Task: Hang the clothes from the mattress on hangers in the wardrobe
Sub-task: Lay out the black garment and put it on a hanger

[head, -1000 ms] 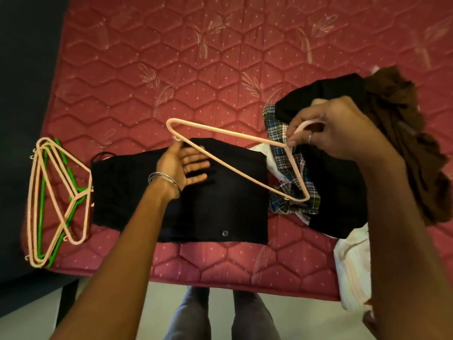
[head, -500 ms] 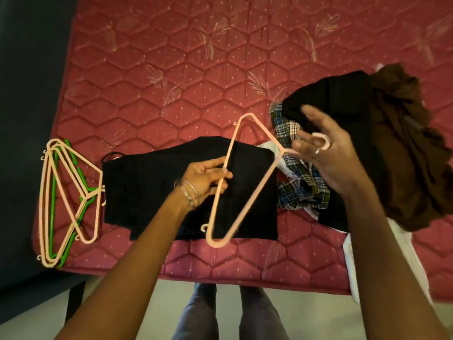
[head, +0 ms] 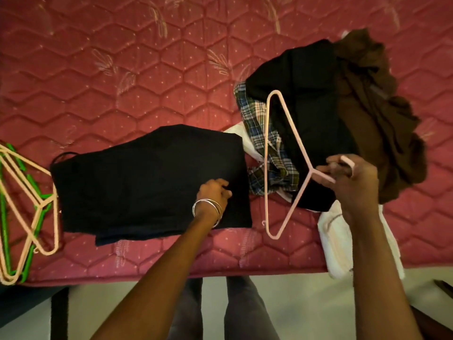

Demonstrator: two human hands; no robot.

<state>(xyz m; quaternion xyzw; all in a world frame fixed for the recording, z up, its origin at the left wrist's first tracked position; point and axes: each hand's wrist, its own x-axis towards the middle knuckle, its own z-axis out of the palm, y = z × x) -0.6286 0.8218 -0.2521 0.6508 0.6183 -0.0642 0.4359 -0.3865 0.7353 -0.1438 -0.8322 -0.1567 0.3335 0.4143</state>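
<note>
Head view, looking down over the near edge of the mattress (head: pixel 122 69). Nearest the camera, at 6 o'clock, the person's two legs (head: pixel 220 310) stood on a pale floor (head: pixel 306 303) just beside the mattress edge.

At 5 o'clock, a white garment (head: pixel 335 241) hung over that near edge, partly hidden behind the right forearm. At 9 o'clock, a loose stack of spare hangers (head: pixel 29 212), pink over green, lay flat near the mattress's left border.

Left of centre, a flat black garment (head: pixel 134 180) was spread on the mattress. The left hand (head: pixel 213 192), with bangles (head: pixel 208 209) at the wrist, rested on the garment's right portion; its fingers were curled down against the cloth, and whether they pinched the fabric could not be told.

At 3 o'clock, the right hand (head: pixel 353 177) gripped a pink hanger (head: pixel 267 168) by the neck and hook, with fingers curled round it. The hanger's triangular frame stood roughly vertical in the picture, between the flat black garment and the clothes pile, one corner toward 12 o'clock and the other toward 6 o'clock.

Farther, from 1 to 2 o'clock, the pile of clothes lay on the mattress: a plaid garment (head: pixel 255 123) on its left side, a crumpled black garment (head: pixel 306 94) in the middle, and a brown garment (head: pixel 372 114) on the right. Beyond these the red quilted mattress surface extended to 12 o'clock.
</note>
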